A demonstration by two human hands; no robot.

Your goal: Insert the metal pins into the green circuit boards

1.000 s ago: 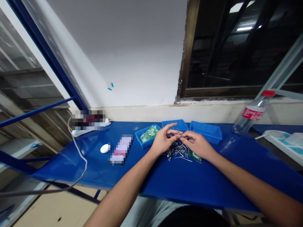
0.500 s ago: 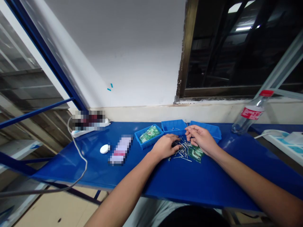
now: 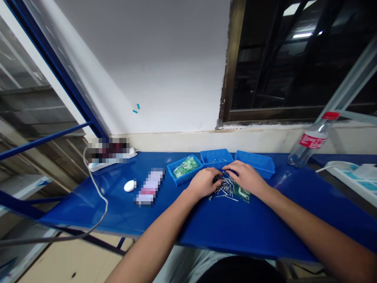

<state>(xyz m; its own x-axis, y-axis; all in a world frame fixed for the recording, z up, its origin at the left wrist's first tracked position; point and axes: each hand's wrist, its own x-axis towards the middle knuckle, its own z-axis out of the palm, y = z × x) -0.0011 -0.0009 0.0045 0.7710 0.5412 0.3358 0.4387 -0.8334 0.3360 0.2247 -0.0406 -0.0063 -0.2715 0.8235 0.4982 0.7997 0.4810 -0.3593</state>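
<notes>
A loose pile of thin metal pins, rivet-like in shape (image 3: 226, 188), lies on the blue table (image 3: 206, 224). At its left edge rests my left hand (image 3: 204, 182), with thumb and fingers apart and curved around some pins. My right hand (image 3: 246, 177) reaches in from the right, fingers stretched over the far side of the pile, thumb apart from them. Its fingertips are at the pins, and I see nothing plainly held. Partly under that hand is a green-printed clear packet (image 3: 243, 194). Just behind stands a blue bin (image 3: 216, 155) with a few pins inside.
Left of the hands is a blue bin (image 3: 185, 180) of green packets (image 3: 186, 166); another blue bin (image 3: 259, 164) stands behind my right hand. A plastic bottle (image 3: 313, 140) and a power strip (image 3: 356, 181) are at right. A white round object (image 3: 129, 186) and a blurred-out phone-sized item (image 3: 150, 186) lie left.
My right hand has come down and left from above the bin's front edge, where it pinched an upright pin, to the pile. My left hand has stayed in place.
</notes>
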